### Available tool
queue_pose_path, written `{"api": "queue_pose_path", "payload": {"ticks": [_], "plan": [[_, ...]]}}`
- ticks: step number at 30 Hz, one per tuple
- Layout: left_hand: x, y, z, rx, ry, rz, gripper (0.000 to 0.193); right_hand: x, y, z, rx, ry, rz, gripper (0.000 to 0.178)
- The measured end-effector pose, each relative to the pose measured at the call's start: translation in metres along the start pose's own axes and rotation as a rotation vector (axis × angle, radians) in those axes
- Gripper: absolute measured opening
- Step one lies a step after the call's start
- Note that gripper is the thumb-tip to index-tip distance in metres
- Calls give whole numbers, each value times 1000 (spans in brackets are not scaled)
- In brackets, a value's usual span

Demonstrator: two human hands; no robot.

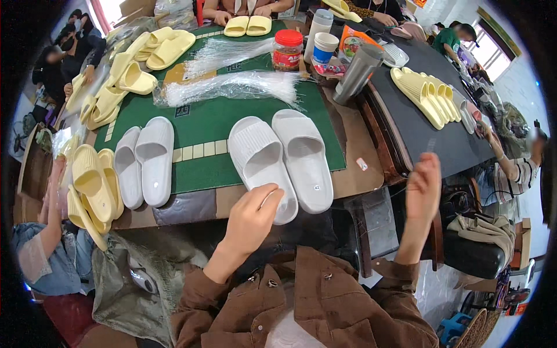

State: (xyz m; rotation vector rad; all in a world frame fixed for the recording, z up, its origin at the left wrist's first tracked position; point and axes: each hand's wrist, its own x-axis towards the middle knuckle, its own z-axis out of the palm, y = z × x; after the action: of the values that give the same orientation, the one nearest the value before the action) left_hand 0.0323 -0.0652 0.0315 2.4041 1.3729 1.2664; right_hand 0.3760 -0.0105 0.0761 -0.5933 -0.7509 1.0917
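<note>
A pair of light grey slide slippers, the left one and the right one, lies side by side at the front edge of the green-topped table, heels toward me. My left hand is over the left slipper's heel with curled fingers; whether it grips the slipper or something thin is hidden. My right hand is raised right of the table, fingers pinched together, with a faint see-through thing above the fingertips. A second grey pair stands to the left. Bundles of clear plastic strands lie behind.
Yellow slippers are piled along the left edge, with more on the dark right-hand table. A red-lidded jar, a paper cup and a steel tumbler stand at the back right. Other people sit around.
</note>
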Motion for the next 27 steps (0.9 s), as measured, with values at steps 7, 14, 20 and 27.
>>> {"api": "queue_pose_path", "payload": {"ticks": [7, 14, 20, 27], "plan": [[-12, -22, 34, 44, -38, -175, 33, -17, 79, 58, -733, -413, 465, 25], [16, -54, 64, 126, -2, -221, 74, 1, 167, 65, -1213, -781, -203, 29], [46, -68, 69, 109, -226, -481, 103, 27, 201, 77, -1338, -829, -11, 23], [79, -85, 65, -129, -538, -673, 88, 42, 208, 97, -1426, -751, 335, 28]]}}
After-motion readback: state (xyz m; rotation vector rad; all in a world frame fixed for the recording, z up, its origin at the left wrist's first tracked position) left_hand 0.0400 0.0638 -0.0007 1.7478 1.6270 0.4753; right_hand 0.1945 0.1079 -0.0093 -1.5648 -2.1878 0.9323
